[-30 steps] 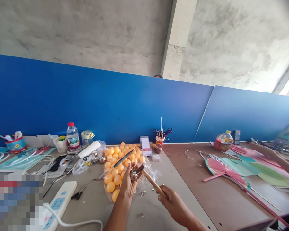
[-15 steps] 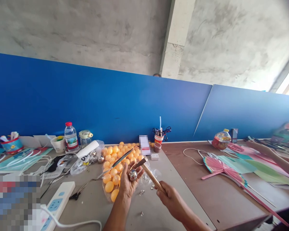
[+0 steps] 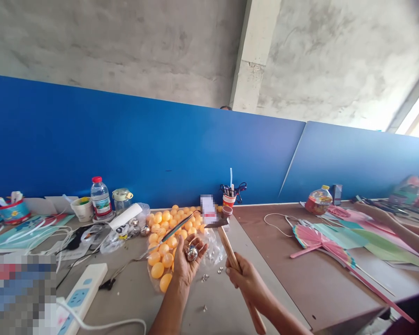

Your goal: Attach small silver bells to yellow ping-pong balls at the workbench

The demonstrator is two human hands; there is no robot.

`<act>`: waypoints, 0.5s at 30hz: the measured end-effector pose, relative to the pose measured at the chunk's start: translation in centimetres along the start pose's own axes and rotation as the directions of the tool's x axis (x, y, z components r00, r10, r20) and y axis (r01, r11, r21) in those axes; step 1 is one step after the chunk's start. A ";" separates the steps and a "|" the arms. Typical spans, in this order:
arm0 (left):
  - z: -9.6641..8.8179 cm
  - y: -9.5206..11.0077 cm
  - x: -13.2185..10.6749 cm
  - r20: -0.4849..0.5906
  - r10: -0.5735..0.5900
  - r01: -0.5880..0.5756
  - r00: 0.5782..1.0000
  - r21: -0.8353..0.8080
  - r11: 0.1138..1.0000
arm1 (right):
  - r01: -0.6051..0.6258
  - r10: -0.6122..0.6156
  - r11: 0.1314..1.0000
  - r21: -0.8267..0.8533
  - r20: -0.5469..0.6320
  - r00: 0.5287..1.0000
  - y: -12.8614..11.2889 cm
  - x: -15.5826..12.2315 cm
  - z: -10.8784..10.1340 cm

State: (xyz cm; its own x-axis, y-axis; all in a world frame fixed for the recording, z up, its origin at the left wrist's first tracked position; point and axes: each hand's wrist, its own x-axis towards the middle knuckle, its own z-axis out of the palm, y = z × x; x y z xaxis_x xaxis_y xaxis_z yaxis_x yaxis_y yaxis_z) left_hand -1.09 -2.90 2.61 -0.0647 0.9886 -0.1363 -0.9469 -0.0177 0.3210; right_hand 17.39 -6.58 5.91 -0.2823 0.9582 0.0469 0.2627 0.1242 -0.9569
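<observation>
A shiny silver metal ball [image 3: 191, 252] rests in the palm of my left hand [image 3: 188, 265], its fingers curled up around it. My right hand [image 3: 245, 277] is closed around the wooden handle of a hammer [image 3: 229, 246]. The hammer's dark head is up and to the right of the ball, apart from it, and the handle's end sticks out below my fist. Behind my left hand lies a clear bag of orange balls [image 3: 165, 260]. Small metal bits [image 3: 205, 278] are scattered on the table between my hands.
A white power strip [image 3: 82, 298] and cables lie at left. Behind them stand a red-capped bottle [image 3: 101, 200] and a jar [image 3: 122, 200]. A cup of tools [image 3: 229, 200] is at the blue partition [image 3: 160, 149]. A pink fan [image 3: 310, 239] and another person's arm [image 3: 391, 216] are at right.
The hammer head has moved away from the metal ball, up and to the right. More of the handle now shows below my right hand. My left hand stays nearly where it was.
</observation>
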 end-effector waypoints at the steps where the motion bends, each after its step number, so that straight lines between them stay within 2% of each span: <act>1: 0.1 0.0 0.0 0.009 -0.003 0.003 1.000 0.003 1.000 | -0.026 0.026 1.000 0.001 -0.012 1.000 0.2 0.3 0.3; 4: 0.3 0.0 -0.1 0.029 -0.012 0.011 1.000 0.016 1.000 | -0.097 0.098 0.995 0.039 -0.030 0.995 1.1 1.1 1.6; 8: 0.5 -0.2 -0.3 0.050 -0.046 0.045 0.998 0.034 0.998 | -0.100 0.105 0.989 0.107 -0.039 0.994 1.7 1.6 2.9; 12: 0.4 -0.5 -0.3 0.048 -0.086 0.083 0.995 0.054 0.995 | -0.039 0.046 0.995 0.090 -0.068 0.997 1.3 2.3 3.9; 15: 0.4 -0.6 -0.1 0.030 -0.111 0.108 0.993 0.082 0.991 | 0.086 -0.080 0.995 0.045 -0.118 0.990 1.2 3.2 4.8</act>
State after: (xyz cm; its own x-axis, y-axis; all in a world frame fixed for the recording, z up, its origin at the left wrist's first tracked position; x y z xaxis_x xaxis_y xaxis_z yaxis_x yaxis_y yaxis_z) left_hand -0.44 -2.89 2.77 0.0502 0.9885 -0.1427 -0.9191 0.1016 0.3806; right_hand 12.36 -4.63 3.51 -0.1917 0.9689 0.1567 0.1954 0.1942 -0.9613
